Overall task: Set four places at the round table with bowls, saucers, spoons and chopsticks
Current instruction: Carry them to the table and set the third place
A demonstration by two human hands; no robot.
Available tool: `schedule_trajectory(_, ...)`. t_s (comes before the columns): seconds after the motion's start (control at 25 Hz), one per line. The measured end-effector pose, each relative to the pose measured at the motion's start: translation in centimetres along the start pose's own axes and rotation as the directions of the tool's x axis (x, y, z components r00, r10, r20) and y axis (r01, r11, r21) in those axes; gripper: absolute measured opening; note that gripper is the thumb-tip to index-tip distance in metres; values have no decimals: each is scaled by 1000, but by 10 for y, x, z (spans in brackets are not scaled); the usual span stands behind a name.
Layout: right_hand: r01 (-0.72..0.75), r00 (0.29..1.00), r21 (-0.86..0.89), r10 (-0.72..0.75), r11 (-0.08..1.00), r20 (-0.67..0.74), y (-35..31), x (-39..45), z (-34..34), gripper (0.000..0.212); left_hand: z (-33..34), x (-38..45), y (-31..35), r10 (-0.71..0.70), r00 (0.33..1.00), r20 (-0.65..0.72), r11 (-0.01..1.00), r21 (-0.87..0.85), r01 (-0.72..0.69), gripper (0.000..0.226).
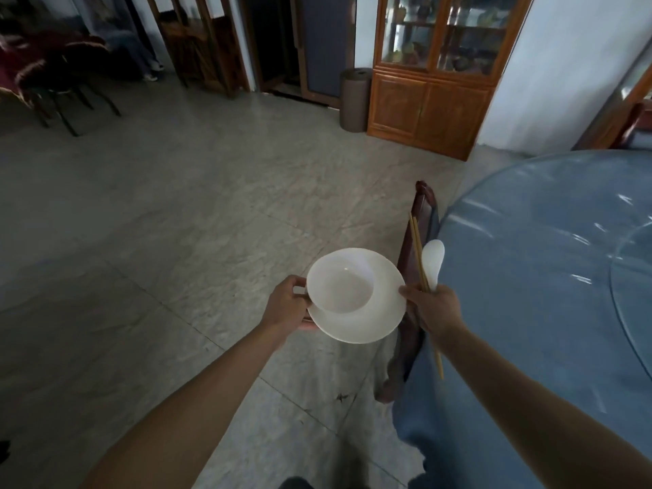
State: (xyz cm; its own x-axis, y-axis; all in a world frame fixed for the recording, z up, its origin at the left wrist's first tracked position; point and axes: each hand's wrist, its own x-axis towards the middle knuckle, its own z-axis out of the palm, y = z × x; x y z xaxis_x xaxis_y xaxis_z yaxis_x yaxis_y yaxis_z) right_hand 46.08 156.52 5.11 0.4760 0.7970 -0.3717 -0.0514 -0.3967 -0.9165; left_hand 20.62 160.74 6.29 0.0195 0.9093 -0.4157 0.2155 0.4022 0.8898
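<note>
The person stands beside the round table (550,277) and carries one place setting in the air, over the floor. The left hand (287,307) pinches the rim of the white saucer (374,322), thumb above and fingers under it, and the bowl (340,289) sits loose on the saucer. The right hand (432,308) is closed around the chopsticks (420,259) and the spoon (433,262). The porcelain looks smooth, stiff and breakable, so I think the bowl can slide if the saucer tilts; holding it level is safer.

bowl (340,287): glossy white ceramic
saucer (374,322): same smooth white glaze
spoon (433,261): white, glazed
chopsticks (418,248): pale wood, matt
tabletop (529,277): blue cloth under shiny clear film
floor (176,206): polished stone tile
</note>
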Motion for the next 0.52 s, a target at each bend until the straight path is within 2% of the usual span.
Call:
schedule_trajectory(0.08,6,1000,45,-5,999,-12,-12,22,12,12,-1,27,14,17,1000,2,1000,1,-17,30)
schedule_trajectory(0.24,24,998,21,-23,999,-56,-35,78,40,15,-5,90,43,46,999,29,999,9,-46,29)
schedule_trajectory(0.52,-34,985,50,42,998,-168,-73,176,102,12,-17,230,94,33,989,146,997,58,-41,28)
